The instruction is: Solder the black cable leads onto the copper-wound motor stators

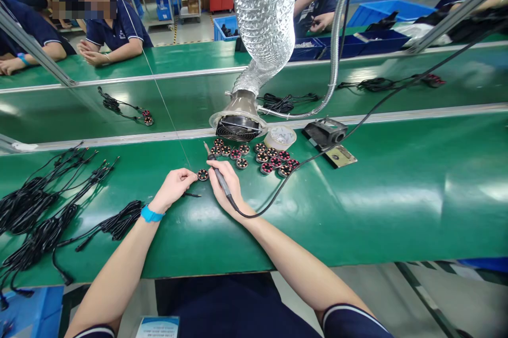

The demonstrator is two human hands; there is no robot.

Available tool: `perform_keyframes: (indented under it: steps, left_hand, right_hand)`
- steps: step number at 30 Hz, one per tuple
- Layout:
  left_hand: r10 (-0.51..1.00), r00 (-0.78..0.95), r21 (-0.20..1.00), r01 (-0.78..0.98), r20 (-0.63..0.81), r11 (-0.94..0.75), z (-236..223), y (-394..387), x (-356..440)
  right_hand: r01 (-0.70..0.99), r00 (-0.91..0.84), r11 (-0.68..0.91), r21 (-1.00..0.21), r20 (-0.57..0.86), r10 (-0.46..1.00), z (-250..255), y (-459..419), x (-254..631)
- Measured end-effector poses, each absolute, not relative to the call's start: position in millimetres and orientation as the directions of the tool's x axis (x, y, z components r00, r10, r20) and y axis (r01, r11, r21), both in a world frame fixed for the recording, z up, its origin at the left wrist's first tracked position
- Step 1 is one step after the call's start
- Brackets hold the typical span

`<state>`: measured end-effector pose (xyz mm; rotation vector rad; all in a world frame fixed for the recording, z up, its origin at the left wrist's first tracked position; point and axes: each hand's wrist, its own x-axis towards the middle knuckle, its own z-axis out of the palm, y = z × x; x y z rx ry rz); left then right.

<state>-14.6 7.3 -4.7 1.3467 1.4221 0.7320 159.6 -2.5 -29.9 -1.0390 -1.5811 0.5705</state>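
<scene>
My left hand (173,188), with a blue wristband, pinches a small round ring-shaped board (202,174) and a thin black wire on the green bench (377,195). My right hand (226,185) grips a soldering iron (216,169) like a pen, tip pointing up and away, just right of that board. Its black cord loops back past my wrist toward the station. Several more round boards (260,156) with red centres lie in a cluster just beyond my hands.
A fume extractor hood (238,121) on a silver duct hangs just behind the boards. A solder spool (280,137) and soldering station (326,131) sit right of it. Black cable bundles (43,211) lie at left. Other people sit across the conveyor.
</scene>
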Motion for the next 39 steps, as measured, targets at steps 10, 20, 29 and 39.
perform_keyframes:
  steps: [10, 20, 29, 39]
  left_hand:
    - [0.96, 0.134, 0.909, 0.376, -0.246, 0.181, -5, 8, -15]
    - [0.977, 0.167, 0.844, 0.536, -0.136, 0.026, -13, 13, -32]
    - [0.941, 0.152, 0.85, 0.49, -0.301, 0.193, 3, 14, -37]
    - [0.956, 0.057, 0.917, 0.302, -0.288, 0.259, 0, 15, -32]
  right_hand:
    - [0.344, -0.211, 0.489, -0.801, 0.442, 0.872, -43, 5, 155]
    - [0.348, -0.265, 0.529, -0.774, 0.46, 0.847, -48, 11, 158]
    - [0.332, -0.254, 0.532, -0.779, 0.47, 0.846, -55, 14, 159]
    - [0.324, -0.255, 0.511, -0.797, 0.446, 0.858, -51, 11, 159]
